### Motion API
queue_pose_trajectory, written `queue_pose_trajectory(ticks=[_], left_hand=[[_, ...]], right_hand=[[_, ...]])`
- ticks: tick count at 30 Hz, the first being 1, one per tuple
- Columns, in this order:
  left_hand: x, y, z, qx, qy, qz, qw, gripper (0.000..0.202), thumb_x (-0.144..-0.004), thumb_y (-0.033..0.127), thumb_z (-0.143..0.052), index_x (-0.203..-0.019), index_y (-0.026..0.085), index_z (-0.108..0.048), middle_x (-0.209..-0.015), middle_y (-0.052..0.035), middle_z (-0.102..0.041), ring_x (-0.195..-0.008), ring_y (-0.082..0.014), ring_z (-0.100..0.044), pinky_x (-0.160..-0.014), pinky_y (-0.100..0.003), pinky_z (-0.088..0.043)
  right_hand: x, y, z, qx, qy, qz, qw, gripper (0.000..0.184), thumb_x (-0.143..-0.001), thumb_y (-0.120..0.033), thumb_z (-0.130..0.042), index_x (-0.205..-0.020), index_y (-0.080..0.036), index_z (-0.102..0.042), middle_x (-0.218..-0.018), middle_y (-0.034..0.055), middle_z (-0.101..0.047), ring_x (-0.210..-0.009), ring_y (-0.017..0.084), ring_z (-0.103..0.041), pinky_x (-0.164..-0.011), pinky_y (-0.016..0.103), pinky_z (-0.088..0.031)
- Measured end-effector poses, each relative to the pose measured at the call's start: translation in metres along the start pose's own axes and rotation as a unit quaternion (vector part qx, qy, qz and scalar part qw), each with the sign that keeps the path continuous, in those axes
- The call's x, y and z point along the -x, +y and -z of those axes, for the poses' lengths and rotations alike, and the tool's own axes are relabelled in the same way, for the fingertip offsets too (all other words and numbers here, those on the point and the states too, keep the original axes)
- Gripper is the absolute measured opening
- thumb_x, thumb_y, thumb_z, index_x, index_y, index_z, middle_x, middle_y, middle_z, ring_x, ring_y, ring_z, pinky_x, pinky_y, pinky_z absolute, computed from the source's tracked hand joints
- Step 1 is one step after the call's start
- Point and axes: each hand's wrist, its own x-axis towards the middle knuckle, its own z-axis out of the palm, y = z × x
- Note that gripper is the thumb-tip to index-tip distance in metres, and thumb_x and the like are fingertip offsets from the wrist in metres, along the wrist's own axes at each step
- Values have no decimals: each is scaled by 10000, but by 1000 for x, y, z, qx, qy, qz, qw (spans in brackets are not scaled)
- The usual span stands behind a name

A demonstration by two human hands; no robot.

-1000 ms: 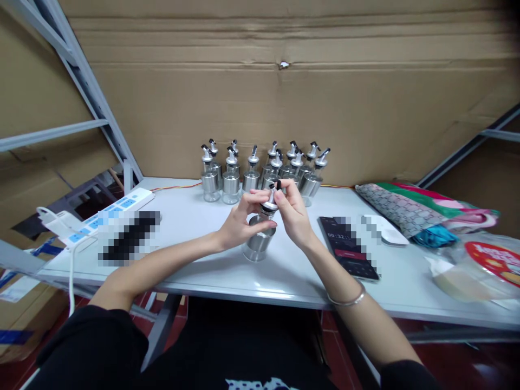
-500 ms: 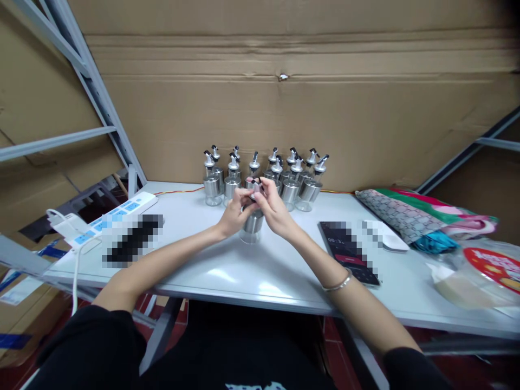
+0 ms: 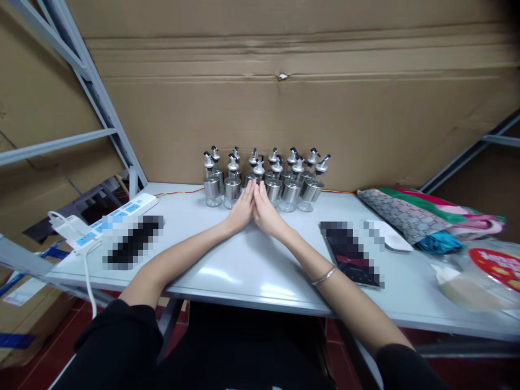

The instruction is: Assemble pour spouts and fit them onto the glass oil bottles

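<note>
My left hand (image 3: 242, 208) and my right hand (image 3: 265, 210) meet at the fingertips over the middle of the table, fingers stretched out straight. Nothing shows in either hand. Just behind the fingertips stands an oil bottle (image 3: 259, 169) with a silver pourer top; the hands hide its lower body. More steel-and-glass oil bottles stand in rows to the left (image 3: 232, 187) and right (image 3: 291, 190) of it, each upright with a black-tipped spout. I cannot tell whether the fingertips touch the middle bottle.
A white power strip (image 3: 132, 207) and a pixelated dark object (image 3: 136, 241) lie at the left. On the right are a phone (image 3: 353, 262), a white object (image 3: 396, 242), a folded colourful bag (image 3: 430, 216) and a clear tub with a red label (image 3: 483, 287). Cardboard (image 3: 260, 114) stands behind the table.
The bottle whose top both hands were gripping has moved back into the front row. My hands have let go of it and straightened their fingers together.
</note>
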Motion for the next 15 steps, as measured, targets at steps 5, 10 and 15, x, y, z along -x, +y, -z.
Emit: queue_pose_trajectory(ticks=[5,10,15], left_hand=[[1,1,11,-24,6,13,1000,537,-895,182,-296,-1408,33,-244,-1516,-237,-182,-1443,-256,-82,-1142,-467,-256],[4,-24,64,45,221,41,973,587,-875,433,-473,-1380,187,-305,-1478,-167,-309,-1399,-254,-257,-1139,-489,-228],[-2,-86,93,231,254,300,890,1050,-682,666,-625,-1443,188,-85,-1540,-208,-86,-1438,-302,-109,-1151,-490,-151]], right_hand=[[-9,-4,14,-89,18,-36,995,553,-738,-136,-452,-1290,-111,-480,-1407,169,-424,-1362,263,-329,-1130,465,-270],[-30,21,92,-176,478,-137,849,343,-858,-298,-427,-1181,-184,-451,-1249,93,-499,-1196,181,-471,-1067,409,-340],[-51,75,146,-264,491,-301,774,401,-934,-397,-253,-1120,-127,-483,-1062,108,-552,-1037,183,-558,-869,357,-468]])
